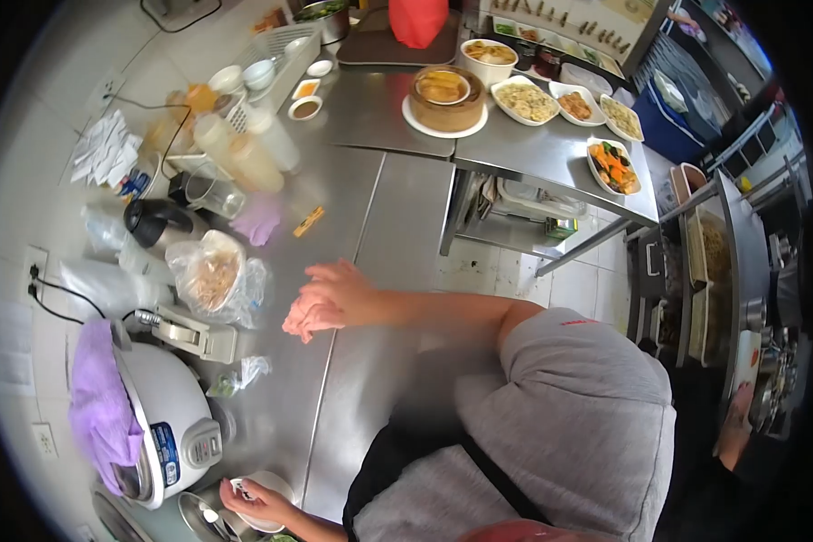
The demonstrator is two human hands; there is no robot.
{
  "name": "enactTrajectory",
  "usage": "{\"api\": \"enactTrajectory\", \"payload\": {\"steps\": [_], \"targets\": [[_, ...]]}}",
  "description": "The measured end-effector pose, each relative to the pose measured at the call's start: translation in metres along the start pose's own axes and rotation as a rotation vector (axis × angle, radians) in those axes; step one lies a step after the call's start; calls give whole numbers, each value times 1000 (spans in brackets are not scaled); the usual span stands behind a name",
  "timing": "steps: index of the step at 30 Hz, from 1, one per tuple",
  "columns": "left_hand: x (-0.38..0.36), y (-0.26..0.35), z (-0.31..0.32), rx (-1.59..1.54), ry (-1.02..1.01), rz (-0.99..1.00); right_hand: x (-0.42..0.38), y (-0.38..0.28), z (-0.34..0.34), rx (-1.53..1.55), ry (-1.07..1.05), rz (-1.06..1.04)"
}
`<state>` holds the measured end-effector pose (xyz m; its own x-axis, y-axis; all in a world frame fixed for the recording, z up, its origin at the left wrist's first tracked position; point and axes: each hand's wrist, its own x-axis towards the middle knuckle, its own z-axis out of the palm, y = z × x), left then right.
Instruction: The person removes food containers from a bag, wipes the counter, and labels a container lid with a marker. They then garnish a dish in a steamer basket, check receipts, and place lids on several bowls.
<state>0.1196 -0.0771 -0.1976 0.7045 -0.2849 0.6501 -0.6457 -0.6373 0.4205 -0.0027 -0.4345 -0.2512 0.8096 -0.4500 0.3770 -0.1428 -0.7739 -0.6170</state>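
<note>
My right hand (334,298) hangs over the steel worktop (361,379) near the middle of the view, its fingers loosely bent and apart, with nothing seen in them. Near the bottom edge, my left hand (255,499) grips the rim of a white bowl (278,484), beside a metal pot (194,513). What the bowl contains is mostly hidden. Left of my right hand stands a plastic-lined container of pale brown food (215,275). A wooden clip (309,221) and a purple cloth (257,224) lie beyond that hand.
A white rice cooker (167,406) and a beige device (194,334) line the wall side. Squeeze bottles (248,158) stand farther up. A bamboo steamer (445,113) and filled dishes, including an orange one (612,167), sit at the back. Another person's hand (737,425) shows at right.
</note>
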Motion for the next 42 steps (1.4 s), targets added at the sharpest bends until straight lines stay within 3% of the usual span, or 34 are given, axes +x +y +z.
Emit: {"api": "enactTrajectory", "payload": {"steps": [2,4,6,8,12,13,15,18,20,22,25,27,29,32,34,35,38,41,42], "targets": [[10,18,10,-65,-37,-8,-17,38,-26,300,207,92],[17,42,28,-196,-52,36,-27,83,-79,313,309,367],[22,67,47,-274,-70,53,-33,153,-130,323,561,567],[26,85,75,-449,-137,-50,-41,220,-182,504,746,814],[40,200,170,-807,-352,-139,-40,310,-252,531,686,1052],[44,229,192,-858,-402,-99,-34,321,-258,571,643,1041],[43,284,250,-1089,-514,-358,-22,338,-265,685,552,1010],[60,359,330,-992,-974,-450,-14,299,-294,832,410,1062],[61,395,397,-1020,-1127,-560,-13,304,-299,903,300,994],[64,440,427,-979,-1230,-635,-15,326,-286,789,312,859],[50,450,521,-755,-1191,-606,-22,360,-259,718,368,789],[45,463,536,-877,-1171,-677,-24,375,-246,681,409,791],[63,492,510,-889,-1142,-698,-18,373,-250,624,391,899],[81,498,500,-843,-1275,-776,-4,353,-267,646,360,956],[86,502,494,-760,-1298,-771,-5,366,-265,791,375,784],[86,502,495,-723,-1309,-767,1,363,-274,816,313,871],[53,457,557,-924,-1096,-783,32,317,-316,915,190,1109],[85,504,506,-1156,-975,-994,35,355,-286,814,288,914],[89,511,500,-1205,-921,-1093,45,363,-282,790,308,648]]}}
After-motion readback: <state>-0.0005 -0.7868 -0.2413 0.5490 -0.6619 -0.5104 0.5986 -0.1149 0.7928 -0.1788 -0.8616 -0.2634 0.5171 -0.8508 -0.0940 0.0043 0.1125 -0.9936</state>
